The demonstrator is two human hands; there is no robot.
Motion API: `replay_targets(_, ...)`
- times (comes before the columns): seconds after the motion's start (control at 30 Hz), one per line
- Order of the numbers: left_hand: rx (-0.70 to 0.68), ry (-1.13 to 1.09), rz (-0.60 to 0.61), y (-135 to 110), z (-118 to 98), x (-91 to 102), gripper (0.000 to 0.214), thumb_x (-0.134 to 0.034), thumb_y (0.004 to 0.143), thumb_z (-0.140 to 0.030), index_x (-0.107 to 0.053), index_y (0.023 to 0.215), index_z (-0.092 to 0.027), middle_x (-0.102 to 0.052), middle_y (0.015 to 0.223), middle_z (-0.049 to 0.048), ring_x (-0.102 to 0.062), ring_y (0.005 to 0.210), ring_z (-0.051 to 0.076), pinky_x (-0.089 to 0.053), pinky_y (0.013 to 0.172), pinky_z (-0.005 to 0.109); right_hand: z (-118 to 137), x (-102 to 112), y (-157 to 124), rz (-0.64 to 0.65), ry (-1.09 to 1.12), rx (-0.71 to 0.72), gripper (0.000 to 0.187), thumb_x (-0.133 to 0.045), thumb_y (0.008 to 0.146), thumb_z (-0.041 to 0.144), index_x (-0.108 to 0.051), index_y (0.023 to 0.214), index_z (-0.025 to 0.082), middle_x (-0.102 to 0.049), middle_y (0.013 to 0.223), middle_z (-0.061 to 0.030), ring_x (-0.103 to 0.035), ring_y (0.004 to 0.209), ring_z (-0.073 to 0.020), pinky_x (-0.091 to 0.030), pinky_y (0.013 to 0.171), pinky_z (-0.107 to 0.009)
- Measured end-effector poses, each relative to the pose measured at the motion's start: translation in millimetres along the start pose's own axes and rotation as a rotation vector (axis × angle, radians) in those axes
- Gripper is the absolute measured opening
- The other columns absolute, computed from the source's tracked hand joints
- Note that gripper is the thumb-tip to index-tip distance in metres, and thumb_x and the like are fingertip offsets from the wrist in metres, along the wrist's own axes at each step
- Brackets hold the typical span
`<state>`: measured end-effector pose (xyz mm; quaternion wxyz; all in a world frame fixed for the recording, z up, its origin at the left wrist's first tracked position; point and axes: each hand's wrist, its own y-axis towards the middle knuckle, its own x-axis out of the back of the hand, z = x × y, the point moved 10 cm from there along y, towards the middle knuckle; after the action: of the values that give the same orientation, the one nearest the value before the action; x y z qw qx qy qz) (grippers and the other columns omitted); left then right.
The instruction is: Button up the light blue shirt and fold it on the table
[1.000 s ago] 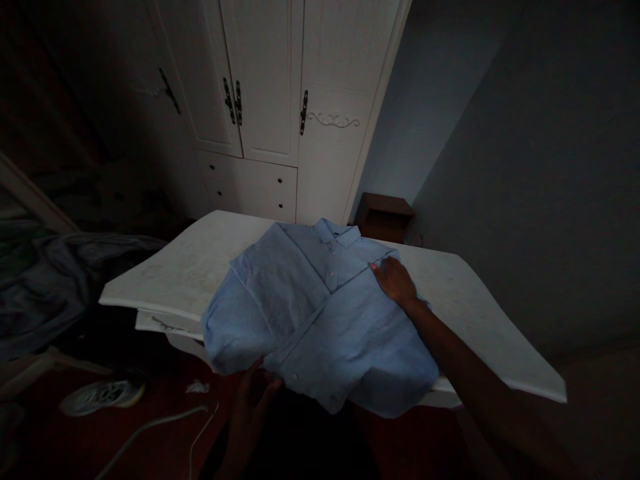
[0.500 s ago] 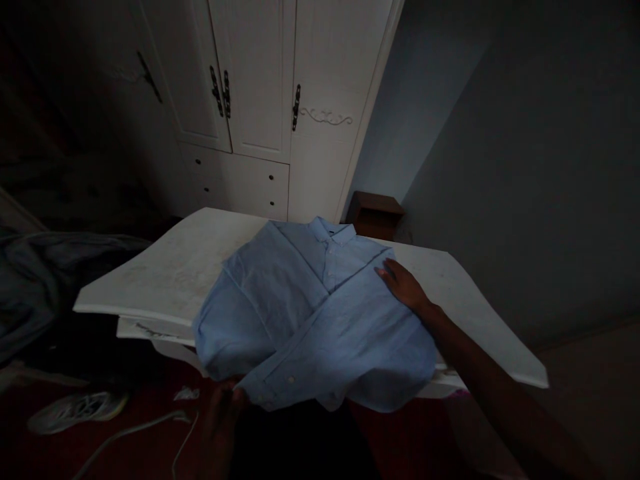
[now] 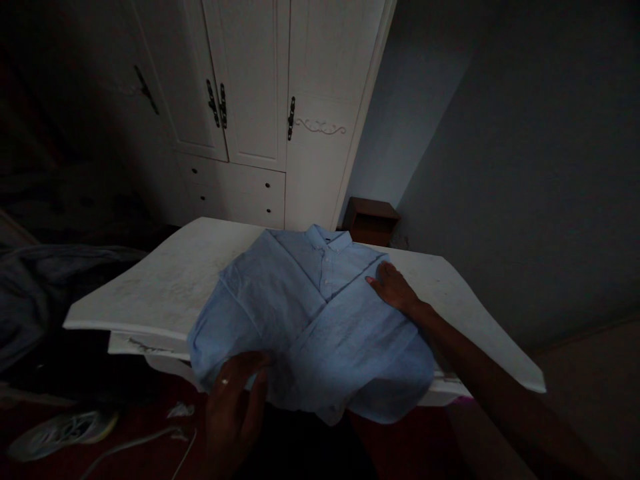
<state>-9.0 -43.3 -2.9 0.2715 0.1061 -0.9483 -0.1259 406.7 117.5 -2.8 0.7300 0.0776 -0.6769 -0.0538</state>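
A light blue button-up shirt (image 3: 305,320) lies partly folded on a white table (image 3: 165,280), its collar pointing away from me and its lower part hanging over the near edge. My right hand (image 3: 395,288) rests flat on the shirt's right shoulder area, fingers stretched out. My left hand (image 3: 235,393), with a ring on one finger, is at the near edge on the shirt's lower left part, its fingers closed on the cloth.
A white wardrobe (image 3: 260,100) with dark handles and drawers stands behind the table. A small brown stand (image 3: 373,219) sits in the corner. Dark bedding (image 3: 45,293) lies at left. On the red floor are a shoe (image 3: 60,433) and a white cord (image 3: 145,443).
My left hand has come up from under the hanging hem and now lies over the shirt's lower left part. My right hand stays pressed on the right shoulder.
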Motion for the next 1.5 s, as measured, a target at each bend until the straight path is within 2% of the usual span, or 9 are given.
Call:
replay_targets(0.23,-0.485,0.274,0.280,108,-84,-68.5,0.053,-0.042,0.095,-0.051,-0.056,0.133,-0.017,-0.050,0.146,0.0135,-0.041,0.140,0.029,-0.036,0.114,0.049,28,10,37,-0.058,-0.058,-0.019,0.079,-0.030,0.097,0.060,-0.038,0.142,-0.005,-0.030,0.153,-0.0325,-0.027,0.145,-0.0389,-0.027,0.114,-0.053)
replay_targets(0.4,-0.563,0.519,0.404,159,-66,-108.7,0.052,-0.043,0.096,-0.047,-0.054,0.136,-0.016,-0.042,0.152,0.0156,-0.028,0.147,0.029,-0.027,0.118,0.048,22,-8,52,0.010,-0.088,-0.050,0.071,-0.026,0.100,0.056,-0.046,0.136,-0.001,-0.043,0.146,-0.0296,-0.038,0.139,-0.0349,-0.029,0.112,-0.049)
replay_targets(0.6,-0.538,0.634,0.454,163,-34,-120.1,0.062,-0.036,0.097,-0.053,-0.048,0.142,-0.013,-0.034,0.155,0.0194,-0.027,0.146,0.031,-0.021,0.119,0.050,20,-10,50,0.005,-0.091,-0.045,0.072,-0.022,0.100,0.059,-0.047,0.137,0.003,-0.045,0.146,-0.0268,-0.040,0.138,-0.0332,-0.030,0.111,-0.047)
replay_targets(0.8,-0.438,0.656,0.622,191,-52,-127.4,0.058,-0.039,0.094,-0.060,-0.064,0.123,-0.017,-0.061,0.133,0.0197,-0.058,0.123,0.034,-0.045,0.100,0.049,29,5,54,0.017,-0.098,-0.003,0.067,-0.023,0.101,0.058,-0.059,0.122,0.006,-0.062,0.126,-0.0239,-0.056,0.122,-0.0305,-0.041,0.101,-0.041)
replay_targets(0.9,-0.430,0.685,0.554,228,-80,-140.9,0.050,-0.042,0.094,-0.052,-0.067,0.115,-0.014,-0.069,0.117,0.0200,-0.065,0.108,0.034,-0.050,0.089,0.047,33,12,62,-0.032,-0.090,0.020,0.063,-0.025,0.101,0.056,-0.062,0.120,0.010,-0.063,0.124,-0.0210,-0.057,0.120,-0.0285,-0.043,0.101,-0.040)
replay_targets(1.0,-0.563,0.558,0.520,255,-119,-179.2,0.037,-0.044,0.094,-0.038,-0.067,0.114,-0.017,-0.069,0.116,0.0158,-0.065,0.110,0.029,-0.049,0.093,0.040,40,17,68,-0.126,-0.086,0.056,0.059,-0.031,0.100,0.054,-0.055,0.133,0.012,-0.053,0.141,-0.0194,-0.048,0.133,-0.0286,-0.037,0.110,-0.043)
replay_targets(1.13,-0.656,0.461,0.597,279,-151,-254.7,0.031,-0.043,0.095,-0.034,-0.069,0.104,-0.020,-0.071,0.115,0.0088,-0.063,0.112,0.021,-0.046,0.100,0.032,40,-2,71,-0.008,-0.056,0.032,0.062,-0.029,0.102,0.050,-0.047,0.142,0.007,-0.043,0.150,-0.0210,-0.037,0.142,-0.0289,-0.029,0.116,-0.042)
replay_targets(1.3,-0.566,0.521,0.639,310,-157,-329.0,0.039,-0.050,0.093,-0.043,-0.067,0.111,-0.013,-0.070,0.115,0.0138,-0.065,0.108,0.024,-0.049,0.092,0.031,39,-9,69,0.038,0.000,0.001,0.066,-0.025,0.103,0.050,-0.042,0.146,0.004,-0.035,0.154,-0.0233,-0.029,0.145,-0.0309,-0.023,0.118,-0.044)
replay_targets(1.5,-0.487,0.584,0.722,334,-145,-366.4,0.037,-0.067,0.081,-0.050,-0.075,0.092,-0.016,-0.075,0.101,0.0097,-0.068,0.100,0.024,-0.050,0.083,0.026,38,-9,68,0.011,0.035,-0.007,0.069,-0.024,0.102,0.054,-0.042,0.146,0.004,-0.033,0.155,-0.0232,-0.029,0.146,-0.0322,-0.022,0.118,-0.046)
